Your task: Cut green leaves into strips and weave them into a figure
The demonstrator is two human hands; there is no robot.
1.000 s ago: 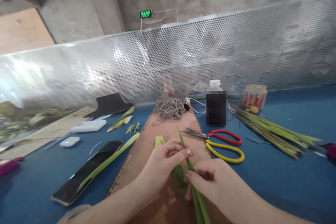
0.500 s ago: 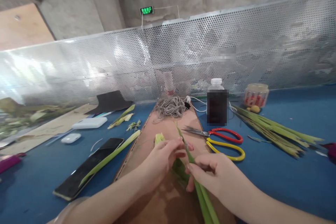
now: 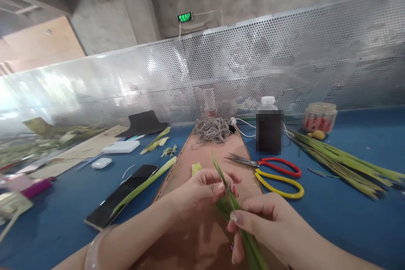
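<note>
My left hand [image 3: 209, 185] pinches the green leaf strips [image 3: 249, 244] near their narrow tip, over the cardboard. Lower down, my right hand [image 3: 259, 223] grips the same strips between thumb and fingers. They run from the tip down toward the bottom edge, and my fingers partly hide where they overlap. A pale green end [image 3: 196, 168] pokes out behind my left hand. Scissors [image 3: 272, 173] with one red and one yellow handle lie partly open just beyond my right hand, blades pointing left.
Grey cord [image 3: 213, 130] lies bundled on the far end of the cardboard [image 3: 186, 152]. Left are a phone [image 3: 126, 194] with a leaf strip across it and a white case [image 3: 101, 163]. A bottle [image 3: 268, 130], long leaves [image 3: 341, 160] and a jar [image 3: 321, 117] stand or lie right.
The view has shifted, so the table items appear farther right. My left fingers have closed in on the strips near the tip; my right hand keeps its grip.
</note>
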